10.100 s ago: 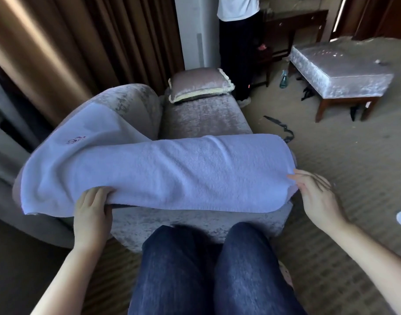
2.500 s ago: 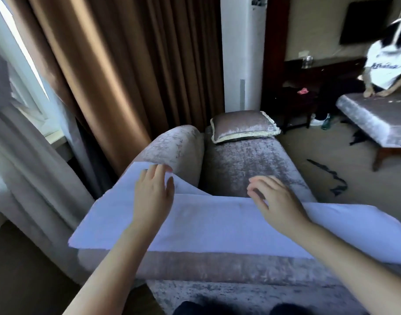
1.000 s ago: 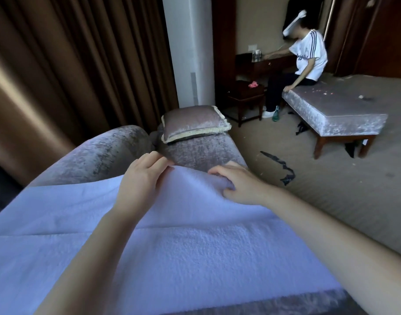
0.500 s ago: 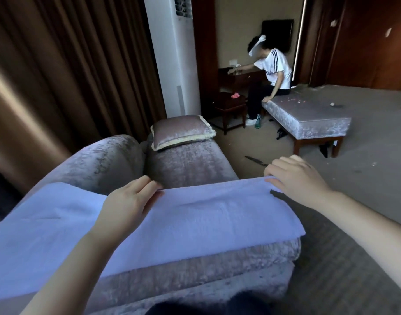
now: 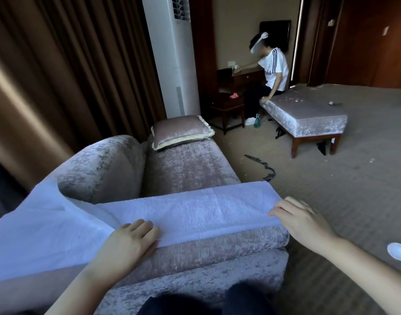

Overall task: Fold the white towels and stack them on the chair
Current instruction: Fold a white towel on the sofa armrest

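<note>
A: What do we see at the rear?
B: We see a tall white floor-standing air conditioner beside brown pleated curtains, and a person in a white striped T-shirt seated on a silvery velvet bench with wooden legs.
A: And on the beige carpet?
B: We note a black strap and a small white round disc.
</note>
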Motion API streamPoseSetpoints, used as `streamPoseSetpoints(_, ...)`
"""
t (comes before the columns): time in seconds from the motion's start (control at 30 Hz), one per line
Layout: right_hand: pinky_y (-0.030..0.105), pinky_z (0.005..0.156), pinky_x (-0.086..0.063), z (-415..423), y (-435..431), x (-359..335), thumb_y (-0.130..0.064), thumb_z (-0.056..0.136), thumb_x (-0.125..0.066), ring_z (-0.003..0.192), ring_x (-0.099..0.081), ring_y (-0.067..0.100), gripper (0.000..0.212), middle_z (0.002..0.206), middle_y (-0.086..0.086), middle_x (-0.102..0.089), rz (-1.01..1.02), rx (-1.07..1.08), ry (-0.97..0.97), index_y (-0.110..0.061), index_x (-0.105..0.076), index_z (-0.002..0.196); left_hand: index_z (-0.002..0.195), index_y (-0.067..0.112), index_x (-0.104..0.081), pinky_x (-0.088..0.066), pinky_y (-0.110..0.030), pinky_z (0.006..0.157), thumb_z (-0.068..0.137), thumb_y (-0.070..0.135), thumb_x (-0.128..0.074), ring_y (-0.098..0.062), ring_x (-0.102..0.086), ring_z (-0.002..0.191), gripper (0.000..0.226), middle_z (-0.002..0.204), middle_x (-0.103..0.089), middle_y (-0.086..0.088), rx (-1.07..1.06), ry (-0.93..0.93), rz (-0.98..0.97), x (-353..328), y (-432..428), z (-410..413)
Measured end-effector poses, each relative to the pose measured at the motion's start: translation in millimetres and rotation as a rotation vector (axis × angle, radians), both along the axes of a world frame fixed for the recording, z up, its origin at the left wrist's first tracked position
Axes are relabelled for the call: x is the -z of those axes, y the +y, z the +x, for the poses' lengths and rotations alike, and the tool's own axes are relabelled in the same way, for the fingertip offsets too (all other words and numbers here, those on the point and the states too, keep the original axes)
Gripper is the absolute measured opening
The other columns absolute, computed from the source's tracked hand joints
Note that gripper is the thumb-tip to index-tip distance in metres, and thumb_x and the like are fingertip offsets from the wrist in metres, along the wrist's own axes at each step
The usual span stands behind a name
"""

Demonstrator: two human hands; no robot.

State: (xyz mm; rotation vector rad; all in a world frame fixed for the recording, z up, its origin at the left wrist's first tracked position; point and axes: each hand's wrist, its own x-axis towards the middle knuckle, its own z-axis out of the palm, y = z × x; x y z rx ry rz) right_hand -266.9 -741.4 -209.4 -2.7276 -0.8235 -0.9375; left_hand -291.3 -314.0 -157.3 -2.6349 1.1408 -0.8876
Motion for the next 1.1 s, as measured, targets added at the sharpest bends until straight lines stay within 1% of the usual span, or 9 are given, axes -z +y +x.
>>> streamPoseSetpoints(0.1,0.028,0.062,-0.049,1,-5,5,0.011,0.062,-0.079,0.079,-0.049,0.014,0.035,0.083,-0.005,-0.06,0.064,-0.009,-0.013,-0.015,-0.074,0.087,0.08,0.022,-0.034,-0.037,-0.029,0.042,0.091,0.022,-0.044,-0.017,-0.044,0.054,0.014,0.066,-0.044,0.003,0.015,0.0,0.004,4,1,-5)
streamPoseSetpoints(0.23,0.024,0.062,-0.048,-6,-6,10,-0.008,0.085,-0.047,0.083,-0.054,0.01,0.028,0.088,-0.007,-0.062,0.13,-0.015,-0.007,-0.014,-0.074,0.092,0.077,0.021,-0.041,-0.036,-0.029,0.043,0.097,0.034,-0.04,-0.017,-0.045,0.053,0.024,0.065,-0.044,0.005,-0.013,0.034,0.002,9,-5,-3)
streamPoseSetpoints(0.3,0.02,0.066,-0.043,-11,-6,7,-0.015,0.085,-0.047,0.082,-0.056,0.011,0.028,0.087,-0.008,-0.062,0.134,-0.018,-0.025,-0.014,-0.074,0.091,0.068,0.019,-0.049,-0.036,-0.03,0.043,0.096,0.045,-0.041,-0.017,-0.046,0.053,0.039,0.063,-0.044,0.006,-0.064,0.058,-0.022,5,-9,-3)
streamPoseSetpoints(0.4,0.031,0.067,-0.045,-6,2,-8,-0.018,0.088,-0.051,0.074,-0.055,0.016,0.022,0.08,-0.006,-0.06,0.258,-0.062,-0.041,-0.012,-0.07,0.08,0.065,0.017,-0.057,-0.039,-0.03,0.043,0.1,0.045,-0.033,-0.021,-0.051,0.058,0.051,0.063,-0.049,0.003,-0.137,0.062,-0.174,-18,-33,3)
streamPoseSetpoints(0.53,0.02,0.084,-0.039,29,55,-40,-0.029,0.095,-0.038,0.096,-0.056,0.016,0.038,0.102,0.001,-0.066,0.475,0.04,0.06,-0.007,-0.069,0.1,0.089,0.011,-0.068,-0.052,-0.036,0.056,0.093,0.038,-0.036,-0.027,-0.06,0.074,0.043,0.082,-0.065,-0.004,-0.223,0.181,-0.324,-24,-93,45)
streamPoseSetpoints(0.67,0.035,0.111,-0.029,55,86,-27,-0.051,0.098,-0.026,0.137,-0.037,0.015,0.058,0.146,-0.005,-0.045,0.261,0.227,0.368,-0.018,-0.05,0.139,0.114,0.008,-0.069,-0.055,-0.045,0.085,0.093,0.048,-0.03,-0.032,-0.066,0.099,0.06,0.112,-0.07,-0.009,-0.335,0.407,-0.234,13,-122,69)
streamPoseSetpoints(0.77,0.037,0.104,-0.039,56,83,-5,-0.057,0.093,-0.02,0.125,-0.053,0.021,0.069,0.131,-0.002,-0.061,0.274,0.329,0.342,-0.014,-0.062,0.127,0.118,0.01,-0.068,-0.053,-0.045,0.09,0.095,0.046,-0.031,-0.026,-0.066,0.106,0.057,0.118,-0.069,-0.005,-0.348,0.346,-0.25,22,-121,70)
streamPoseSetpoints(0.9,0.041,0.097,-0.048,53,83,1,-0.048,0.093,-0.03,0.112,-0.064,0.023,0.058,0.117,0.002,-0.069,0.278,0.374,0.25,-0.011,-0.07,0.114,0.126,0.012,-0.063,-0.048,-0.046,0.097,0.096,0.048,-0.023,-0.024,-0.061,0.115,0.062,0.125,-0.066,-0.003,-0.383,0.378,-0.238,22,-128,71)
streamPoseSetpoints(1.1,0.043,0.106,-0.034,49,88,-11,-0.047,0.092,-0.021,0.124,-0.054,0.021,0.063,0.128,0.001,-0.063,0.302,0.385,0.351,-0.013,-0.065,0.122,0.134,0.016,-0.055,-0.033,-0.038,0.109,0.093,0.053,-0.013,-0.02,-0.054,0.124,0.07,0.134,-0.06,0.0,-0.337,0.513,-0.288,12,-129,67)
